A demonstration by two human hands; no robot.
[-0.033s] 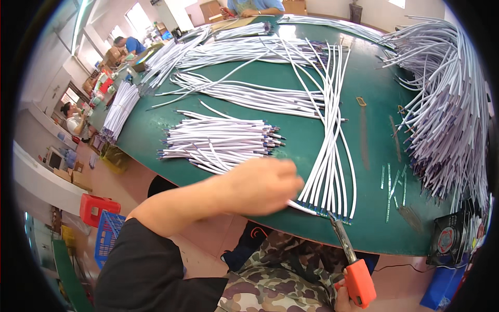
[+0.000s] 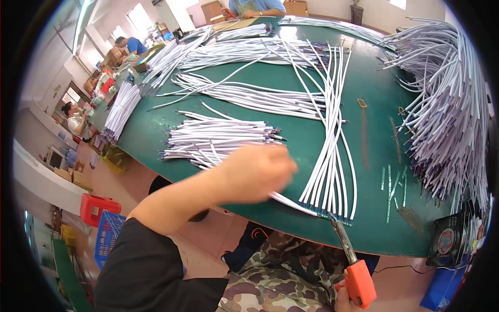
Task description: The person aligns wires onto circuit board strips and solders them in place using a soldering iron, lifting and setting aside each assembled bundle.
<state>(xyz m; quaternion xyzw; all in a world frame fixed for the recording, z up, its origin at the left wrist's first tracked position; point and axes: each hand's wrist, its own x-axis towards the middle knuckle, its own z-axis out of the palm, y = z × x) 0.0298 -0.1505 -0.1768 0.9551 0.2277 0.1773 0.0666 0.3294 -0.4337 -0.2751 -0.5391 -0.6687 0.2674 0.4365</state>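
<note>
Head cam: bundle of white sleeved cables (image 2: 330, 136) runs lengthwise away from the person, near ends by a thin green strip (image 2: 349, 224). R hand (image 2: 343, 301), on bundle's near side, wraps an orange-handled metal soldering iron (image 2: 359, 284), tip up at those ends, contact unclear. L hand (image 2: 260, 174), just left of bundle & closer, blurred, fingers curled; can't tell if holding. Dk-green flat tabletop (image 2: 384, 240) under bundle; blue-shirted co-worker (image 2: 262, 6) beyond it.

The one head-worn view looks forward and steeply down, near above the wearer's camouflage lap (image 2: 275, 281) at lower centre; the green table (image 2: 296, 136) spans mid-frame, distant windows (image 2: 139, 20) sit upper left, and straight edges bow toward the dark rim.
</note>
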